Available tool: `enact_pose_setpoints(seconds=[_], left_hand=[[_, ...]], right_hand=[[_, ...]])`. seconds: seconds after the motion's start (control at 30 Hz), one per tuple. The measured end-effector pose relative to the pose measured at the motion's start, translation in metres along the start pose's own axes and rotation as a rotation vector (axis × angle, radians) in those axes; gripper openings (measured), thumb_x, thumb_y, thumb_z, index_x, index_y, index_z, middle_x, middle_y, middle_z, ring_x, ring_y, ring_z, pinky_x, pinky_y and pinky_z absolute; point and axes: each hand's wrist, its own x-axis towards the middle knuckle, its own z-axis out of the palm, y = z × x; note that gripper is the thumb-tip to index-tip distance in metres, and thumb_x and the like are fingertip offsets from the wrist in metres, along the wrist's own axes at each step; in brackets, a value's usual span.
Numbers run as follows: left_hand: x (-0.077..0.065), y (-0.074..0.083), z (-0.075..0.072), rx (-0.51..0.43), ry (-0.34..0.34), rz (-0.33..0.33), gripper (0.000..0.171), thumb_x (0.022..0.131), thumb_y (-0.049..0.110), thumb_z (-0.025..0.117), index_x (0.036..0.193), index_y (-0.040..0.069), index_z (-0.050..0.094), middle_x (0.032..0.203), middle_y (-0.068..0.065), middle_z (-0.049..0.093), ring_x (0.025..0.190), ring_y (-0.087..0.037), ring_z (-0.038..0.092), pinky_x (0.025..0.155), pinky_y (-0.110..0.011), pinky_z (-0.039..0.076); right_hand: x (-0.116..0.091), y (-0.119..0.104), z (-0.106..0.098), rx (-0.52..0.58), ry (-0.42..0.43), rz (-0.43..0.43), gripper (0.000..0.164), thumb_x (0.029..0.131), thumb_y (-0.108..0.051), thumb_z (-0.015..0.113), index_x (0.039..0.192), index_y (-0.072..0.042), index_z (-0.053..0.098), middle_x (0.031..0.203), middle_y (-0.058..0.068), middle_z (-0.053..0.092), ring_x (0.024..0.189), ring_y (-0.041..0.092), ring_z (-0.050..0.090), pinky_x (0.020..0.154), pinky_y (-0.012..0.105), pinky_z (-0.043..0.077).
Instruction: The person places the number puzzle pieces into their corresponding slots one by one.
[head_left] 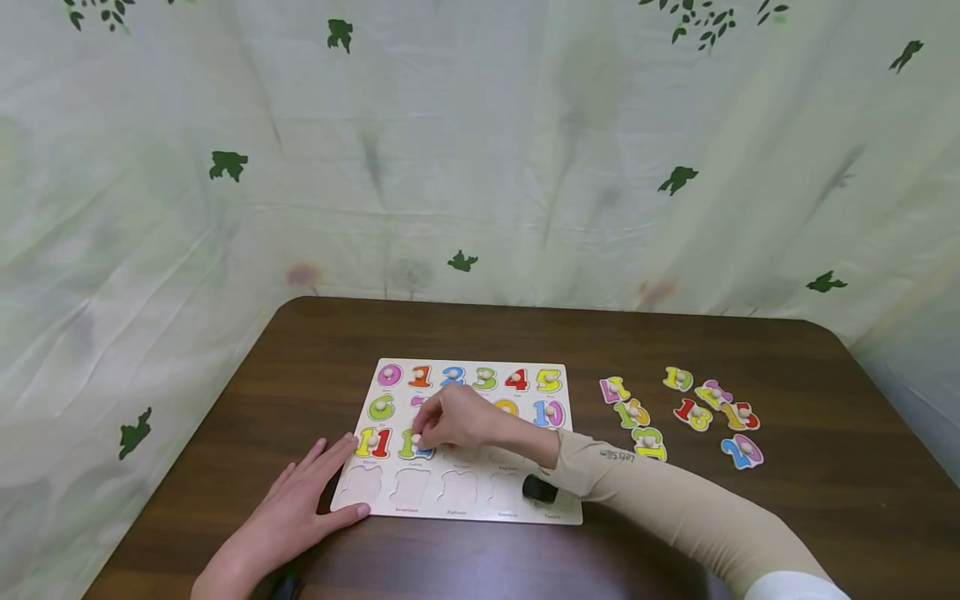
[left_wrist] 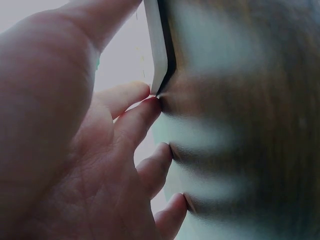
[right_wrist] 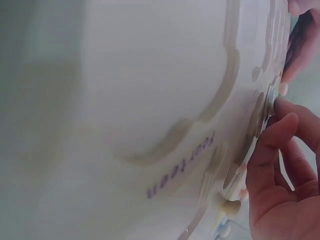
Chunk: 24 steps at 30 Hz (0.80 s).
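Number-12 piece (head_left: 407, 449) under right hand (head_left: 456, 415), knob (head_left: 417, 439) pinched.

"What's under your fingers?"

"A dark brown, wood-grained table (head_left: 840, 475), far corners rounded, with a pale sheen on the side nearest me."

"And lying right on it?"

"A white number board (head_left: 436, 492), flat, a bit left of the middle. My left hand (head_left: 296, 500) has fingertips on the wood beside its left edge."

"What about over to the right?"

"8 loose number pieces (head_left: 632, 413). 3 make a slanting line near the board; the other 5 lie farther right, with a 19 (head_left: 677, 379) farthest from me, a red-and-yellow 18 (head_left: 692, 414), and a blue-and-pink 20 (head_left: 742, 451) closest."
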Motion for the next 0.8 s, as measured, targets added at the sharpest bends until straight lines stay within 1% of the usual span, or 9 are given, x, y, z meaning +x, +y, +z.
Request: enact_pose_setpoints(seconds=[0.27,0.4,0.53,0.67,0.8], left_hand=[[0.000,0.000,0.000,0.000,-0.010,-0.011,0.094,0.078,0.065,0.071,0.149,0.010,0.043,0.152,-0.015,0.040,0.140,-0.047,0.025,0.104,-0.073,0.019],[0.000,0.000,0.000,-0.003,-0.004,-0.002,0.093,0.078,0.064,0.071,0.148,0.010,0.044,0.152,-0.015,0.040,0.140,-0.047,0.025,0.104,-0.073,0.019],[0.000,0.000,0.000,-0.002,-0.005,0.001,0.092,0.078,0.064,0.071,0.148,0.010,0.044,0.152,-0.015,0.040,0.140,-0.047,0.026,0.104,-0.073,0.019],[0.000,0.000,0.000,-0.001,-0.006,0.001,0.092,0.079,0.064,0.071,0.149,0.011,0.043,0.152,-0.015,0.040,0.140,-0.047,0.026,0.104,-0.073,0.019],[0.000,-0.001,0.000,-0.005,0.000,0.004,0.091,0.079,0.063,0.071,0.148,0.011,0.044,0.152,-0.015,0.040,0.140,-0.047,0.026,0.104,-0.073,0.019]], right_hand=[[0.002,-0.001,-0.002,-0.094,-0.031,-0.037,0.004,0.085,-0.013,0.079,0.086,-0.011,0.076,0.062,-0.006,0.060,0.049,0.009,0.053,0.047,0.019,0.042],[0.002,-0.001,-0.002,-0.104,-0.038,-0.038,0.004,0.085,-0.013,0.078,0.086,-0.010,0.076,0.063,-0.006,0.061,0.049,0.010,0.053,0.047,0.019,0.044],[0.001,-0.001,-0.003,-0.064,-0.042,-0.035,0.004,0.085,-0.010,0.078,0.089,-0.010,0.075,0.065,-0.005,0.061,0.050,0.010,0.054,0.048,0.021,0.046],[-0.001,0.002,-0.008,0.007,-0.051,-0.042,0.009,0.086,-0.006,0.075,0.094,-0.010,0.075,0.070,-0.002,0.062,0.053,0.012,0.056,0.050,0.022,0.049],[-0.006,0.006,-0.018,0.084,-0.049,-0.091,0.013,0.087,-0.006,0.073,0.100,-0.008,0.075,0.078,-0.001,0.066,0.054,0.015,0.058,0.051,0.026,0.051]])
